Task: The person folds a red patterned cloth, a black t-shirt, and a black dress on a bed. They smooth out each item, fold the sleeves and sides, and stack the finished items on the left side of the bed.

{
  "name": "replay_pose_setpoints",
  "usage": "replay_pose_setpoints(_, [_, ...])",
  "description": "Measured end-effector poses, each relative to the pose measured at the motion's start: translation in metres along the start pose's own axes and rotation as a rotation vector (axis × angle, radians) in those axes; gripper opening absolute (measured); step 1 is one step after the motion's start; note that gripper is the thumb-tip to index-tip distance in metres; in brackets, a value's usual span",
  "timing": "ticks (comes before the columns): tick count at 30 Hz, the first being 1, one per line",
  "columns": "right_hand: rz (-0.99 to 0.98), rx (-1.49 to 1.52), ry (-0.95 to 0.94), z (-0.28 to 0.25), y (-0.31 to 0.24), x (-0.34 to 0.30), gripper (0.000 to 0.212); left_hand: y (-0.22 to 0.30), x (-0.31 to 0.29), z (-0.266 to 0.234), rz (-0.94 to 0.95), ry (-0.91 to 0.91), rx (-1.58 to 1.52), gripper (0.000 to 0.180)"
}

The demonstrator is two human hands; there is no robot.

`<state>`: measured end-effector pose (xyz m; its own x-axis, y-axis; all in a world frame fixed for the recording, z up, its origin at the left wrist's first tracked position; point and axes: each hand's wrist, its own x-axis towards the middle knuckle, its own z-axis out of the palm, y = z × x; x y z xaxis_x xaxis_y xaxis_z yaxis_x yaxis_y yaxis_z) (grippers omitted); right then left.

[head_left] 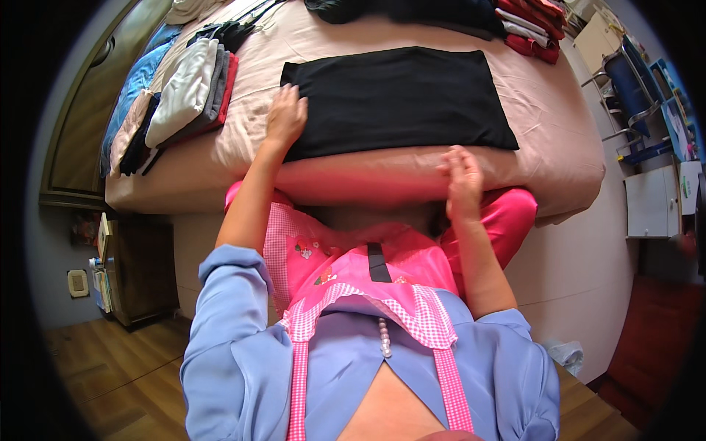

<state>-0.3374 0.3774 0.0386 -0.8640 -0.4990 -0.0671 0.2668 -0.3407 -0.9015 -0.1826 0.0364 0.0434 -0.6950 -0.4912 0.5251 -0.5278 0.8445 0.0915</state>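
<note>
A black garment [397, 99] lies flat on the bed, folded into a wide rectangle; its exact kind does not show. At the garment's left edge rests my left hand [285, 117], palm down with the fingers stretched out over the border of the cloth. My right hand [463, 180] hovers just in front of the bed's near edge, below the garment's lower right part. Its fingers are loosely extended, slightly blurred, and hold nothing visible.
The bed [544, 110] has a pale pink sheet. Folded clothes in white, grey and red [187, 95] are stacked at the left. Red and white folded clothes [531, 29] lie at the far right, beside dark clothing [434, 15]. A blue chair [631, 84] stands right of the bed.
</note>
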Motion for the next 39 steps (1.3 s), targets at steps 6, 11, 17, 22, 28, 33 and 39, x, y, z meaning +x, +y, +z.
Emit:
replay_pose_setpoints(6, [0.522, 0.255, -0.082, 0.047, 0.020, -0.002, 0.015, 0.080, 0.095, 0.044, 0.299, -0.319, -0.186, 0.049])
replay_pose_setpoints(11, [0.646, 0.344, -0.089, 0.054, 0.025, 0.011, 0.020, 0.092, 0.154, 0.083, 0.190, -0.607, -0.102, 0.057])
replay_pose_setpoints(17, [0.821, 0.373, -0.077, 0.054, 0.010, 0.018, 0.029, 0.108, 0.207, 0.079, 0.089, -1.018, -0.278, 0.056])
replay_pose_setpoints(22, [0.863, 0.378, -0.143, 0.056, 0.015, 0.025, 0.027, 0.106, 0.206, 0.084, 0.026, -1.022, -0.339, 0.055])
replay_pose_setpoints(28, [0.746, 0.376, -0.257, 0.054, 0.004, 0.013, 0.030, 0.080, 0.203, 0.056, -0.315, -1.235, -0.948, 0.053])
replay_pose_setpoints(33, [0.595, 0.325, -0.404, 0.050, -0.048, -0.005, 0.031, 0.069, 0.196, -0.023, -0.335, -1.091, -1.506, 0.021])
replay_pose_setpoints(39, [0.366, 0.180, -0.489, 0.039, -0.139, 0.026, 0.016, 0.048, 0.191, -0.094, -0.128, -0.875, -1.686, 0.018])
